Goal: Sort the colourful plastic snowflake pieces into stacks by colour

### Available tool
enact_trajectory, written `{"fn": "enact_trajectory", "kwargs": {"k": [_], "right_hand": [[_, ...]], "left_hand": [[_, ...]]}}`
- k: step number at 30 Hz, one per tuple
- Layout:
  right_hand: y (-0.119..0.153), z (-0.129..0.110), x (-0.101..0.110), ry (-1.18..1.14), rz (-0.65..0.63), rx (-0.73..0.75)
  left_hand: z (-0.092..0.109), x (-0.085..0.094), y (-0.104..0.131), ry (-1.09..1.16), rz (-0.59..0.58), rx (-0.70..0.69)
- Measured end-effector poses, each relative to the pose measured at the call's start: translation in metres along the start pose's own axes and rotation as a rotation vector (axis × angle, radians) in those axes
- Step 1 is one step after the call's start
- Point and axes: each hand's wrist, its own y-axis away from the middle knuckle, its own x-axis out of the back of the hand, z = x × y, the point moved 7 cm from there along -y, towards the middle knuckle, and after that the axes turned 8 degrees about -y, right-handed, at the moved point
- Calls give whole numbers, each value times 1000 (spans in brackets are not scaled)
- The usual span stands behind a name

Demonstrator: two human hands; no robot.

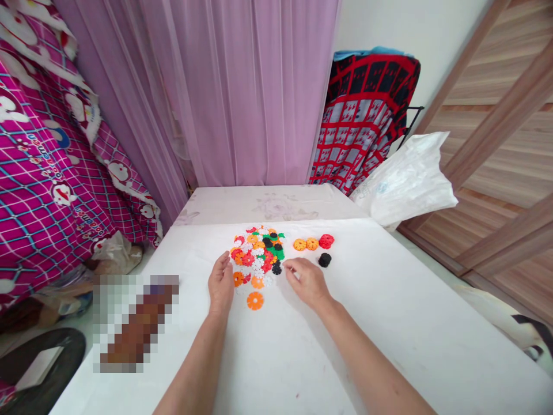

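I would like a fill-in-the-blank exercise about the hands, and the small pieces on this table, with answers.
The pile of pieces lies between the right hand and the ____ hand.
The single piece nearest the person is ____.
The small stack nearest the right hand is ____.
In line with the two yellow-orange stacks sits one ____ stack.
Missing words: left; orange; black; red.

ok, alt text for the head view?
Left hand and right hand flank a pile of multicoloured flower-shaped discs on a white table. Right of the pile sit two orange stacks, a red stack and a black stack; a purple curtain hangs behind.
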Motion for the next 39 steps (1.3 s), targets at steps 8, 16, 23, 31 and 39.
{"fn": "enact_trajectory", "kwargs": {"k": [8, 16, 23, 31, 39], "right_hand": [[30, -76, -52, 3, -310, 72], [29, -72, -68, 101, -361, -105], [-4, -34, -20, 5, -116, -154], [-72, 60, 41, 283, -107, -380], [-75, 74, 24, 385, -202, -368]], "left_hand": [[3, 1, 2, 10, 16, 2], [1, 0, 1, -9, 14, 10], [2, 0, 2, -2, -11, 3], [1, 0, 2, -24, -23, 8], [2, 1, 2, -30, -22, -5]]}}
